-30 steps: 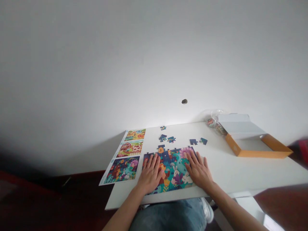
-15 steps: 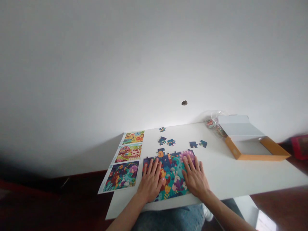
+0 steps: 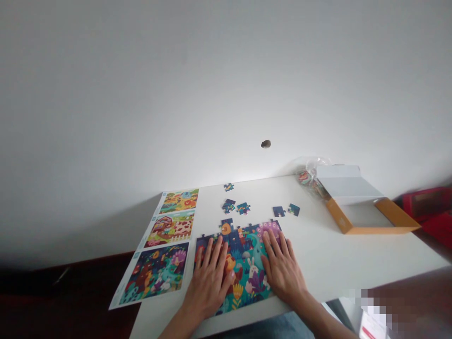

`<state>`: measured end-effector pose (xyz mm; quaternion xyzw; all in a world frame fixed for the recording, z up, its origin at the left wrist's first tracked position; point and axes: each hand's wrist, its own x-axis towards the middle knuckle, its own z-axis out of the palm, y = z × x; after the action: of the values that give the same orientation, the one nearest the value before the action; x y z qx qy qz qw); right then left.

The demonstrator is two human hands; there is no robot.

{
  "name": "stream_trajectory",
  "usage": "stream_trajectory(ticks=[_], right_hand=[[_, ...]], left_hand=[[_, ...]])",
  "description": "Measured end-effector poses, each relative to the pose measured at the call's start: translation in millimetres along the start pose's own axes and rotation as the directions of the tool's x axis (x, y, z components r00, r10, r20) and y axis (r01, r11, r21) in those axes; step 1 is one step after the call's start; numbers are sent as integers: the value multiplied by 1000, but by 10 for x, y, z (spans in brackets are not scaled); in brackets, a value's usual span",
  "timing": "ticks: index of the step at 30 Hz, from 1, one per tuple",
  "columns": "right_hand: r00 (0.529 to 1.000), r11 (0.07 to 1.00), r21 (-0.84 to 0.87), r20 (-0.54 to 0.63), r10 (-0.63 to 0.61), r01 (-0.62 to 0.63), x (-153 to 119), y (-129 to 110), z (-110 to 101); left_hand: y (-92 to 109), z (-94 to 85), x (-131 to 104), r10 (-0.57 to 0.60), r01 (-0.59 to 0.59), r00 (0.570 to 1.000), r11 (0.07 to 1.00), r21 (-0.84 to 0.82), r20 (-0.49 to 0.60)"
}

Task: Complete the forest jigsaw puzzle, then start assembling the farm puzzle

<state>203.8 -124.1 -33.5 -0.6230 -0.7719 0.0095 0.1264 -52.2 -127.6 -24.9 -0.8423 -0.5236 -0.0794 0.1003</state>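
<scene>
Desk [image 3: 339, 256], white, is carrying every item listed below. Box [image 3: 381, 230], orange outside and pale inside, is lying near the right edge. Sheet [image 3: 168, 229], bearing three printed scenes, is overhanging the left edge. Jigsaw [image 3: 239, 261], largely joined, is lying close to the front edge, its upper border showing projecting tabs. Bag [image 3: 312, 182], clear plastic, is sitting at the back edge beside the box. Left hand [image 3: 208, 278] and right hand [image 3: 284, 270] are resting palm down on the jigsaw's two sides, apart from each other, fingers slightly spread, gripping nothing. Loose pieces [image 3: 243, 208], at least five, are lying between jigsaw and back edge. Since a second ago, the right hand is covering more of the jigsaw's lower right; the loose pieces are keeping their places, so the jigsaw is seemingly gaining none. White desktop is running from jigsaw to box, giving the right hand sideways room; the front edge is leaving little.
</scene>
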Motion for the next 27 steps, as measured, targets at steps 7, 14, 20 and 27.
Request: stream_trajectory(ticks=[7,14,20,27], right_hand=[[998,997,47,20,-57,56,101,-124,17],[978,973,137,68,-197,187,273,-379,-6],[981,974,165,87,-171,155,242,-375,-80],[982,978,159,115,-153,134,-11,-102,-173]], left_hand=[[47,82,72,21,-20,1000,1000,20,-22],[196,25,303,100,-101,995,995,-24,-10],[215,-19,345,141,-141,990,989,-55,4],[194,-9,371,145,-144,989,985,-92,13]])
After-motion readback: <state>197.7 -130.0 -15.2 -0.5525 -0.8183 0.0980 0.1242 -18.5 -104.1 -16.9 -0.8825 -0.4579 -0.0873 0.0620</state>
